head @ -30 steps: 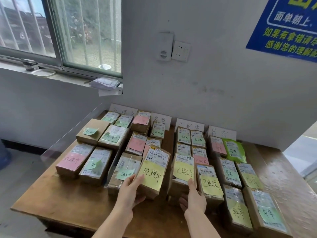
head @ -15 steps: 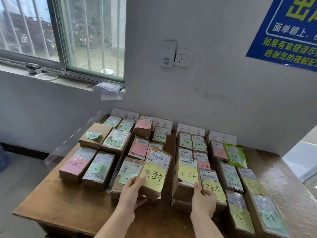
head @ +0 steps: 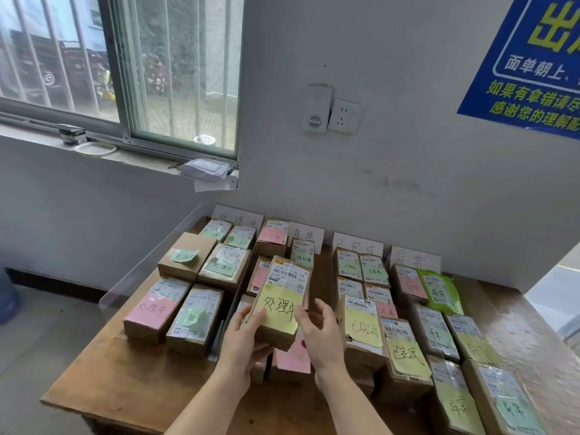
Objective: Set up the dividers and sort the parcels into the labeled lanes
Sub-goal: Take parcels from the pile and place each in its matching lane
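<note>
At lower centre of the frame, fingers point(head: 257, 318) of the left hand point(head: 243, 340) pinch the yellow-noted parcel point(head: 282, 296) at its lower left corner. Thumb lies across the note; the rest are underneath, hidden. Right hand point(head: 323, 337): fingers curled against the parcel's right edge, steadying it. Parcel is raised off the wooden surface point(head: 141, 381), tilted with its label towards the camera, over a pink-noted parcel point(head: 292, 359) in the second lane from the left.

Note reads 处理中. A label card point(head: 238, 219) with the same characters stands at the wall, at the far end of the leftmost lane. Parcels there carry matching notes. Judgement: this one belongs left, across the clear divider point(head: 219, 337) standing on edge between the two lanes.

To do it well:
- Lift high enough to pass over the divider's top edge. It is thin and transparent, easy to clip and tip.
- Carry with both hands, label up.
- Leftmost lane looks nearly full; the likely gap is its near end, towards bottom left.
- Set down flat, square to neighbours, note readable, without nudging the divider.
</note>
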`<state>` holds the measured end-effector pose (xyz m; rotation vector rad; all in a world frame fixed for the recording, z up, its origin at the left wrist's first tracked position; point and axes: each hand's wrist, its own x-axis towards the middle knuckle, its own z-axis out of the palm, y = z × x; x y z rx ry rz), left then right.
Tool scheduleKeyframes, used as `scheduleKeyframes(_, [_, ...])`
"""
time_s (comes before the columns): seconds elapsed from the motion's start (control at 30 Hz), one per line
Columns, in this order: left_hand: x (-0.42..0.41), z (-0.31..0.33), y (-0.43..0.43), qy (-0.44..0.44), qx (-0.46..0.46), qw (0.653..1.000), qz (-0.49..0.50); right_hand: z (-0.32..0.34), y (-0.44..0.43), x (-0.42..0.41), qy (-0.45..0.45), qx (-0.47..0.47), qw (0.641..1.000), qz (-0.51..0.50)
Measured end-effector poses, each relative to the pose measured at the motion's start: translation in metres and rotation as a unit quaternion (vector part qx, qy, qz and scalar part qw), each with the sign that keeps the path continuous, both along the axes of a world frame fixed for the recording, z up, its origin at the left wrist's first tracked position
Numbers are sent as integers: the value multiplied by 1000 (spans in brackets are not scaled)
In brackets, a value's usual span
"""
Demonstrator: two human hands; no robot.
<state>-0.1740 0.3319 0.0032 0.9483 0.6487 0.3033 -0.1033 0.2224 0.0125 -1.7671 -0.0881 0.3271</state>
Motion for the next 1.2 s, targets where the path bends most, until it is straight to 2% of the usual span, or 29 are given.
scheduleKeyframes(0.1, [-1,3,15,-7,19,1000,9,0,22,-6,59,46,995,66])
scheduleKeyframes(0.3, [8,6,49,-8,35,998,49,0,58,10,63,84,987,121])
scheduleKeyframes(0.47, [27,11,77,13,113,990,88,2,93,37,71,88,984,139])
scheduleKeyframes(0.7, [57,16,132,51,237,966,88,0,146,73,86,78,986,116])
scheduleKeyframes(1.2, [162,-2,302,143,374,916,-5,-12,297,164,92,-6,993,72])
